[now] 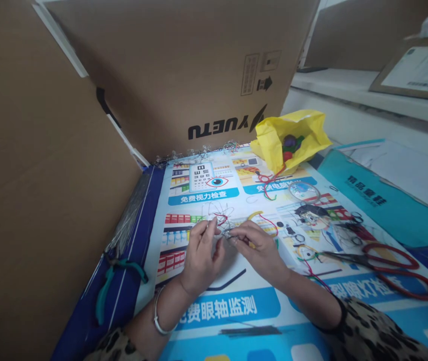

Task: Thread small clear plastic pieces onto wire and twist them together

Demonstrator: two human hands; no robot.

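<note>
My right hand [261,246] pinches the near end of a tangle of thin wire [219,209] between thumb and fingertips. My left hand [202,253] has its fingers curled against the left side of this wire piece, and its fingertips partly hide where they grip. A bit of red thread [221,219] shows in the wire. Beyond my right hand lie a yellow ring and a red cord [270,223]. Scissors with red handles [387,265] rest to the right. Cutting pliers with teal handles [118,276] lie to the left, beside a bundle of straight wires [135,205].
A tall cardboard box [169,75] walls off the back and left. At the back right stands an open yellow bag [292,140] with coloured thread inside. Several wire pieces [199,154] line the box's foot. Loose wires [250,331] lie in front; a teal folder [379,195] is on the right.
</note>
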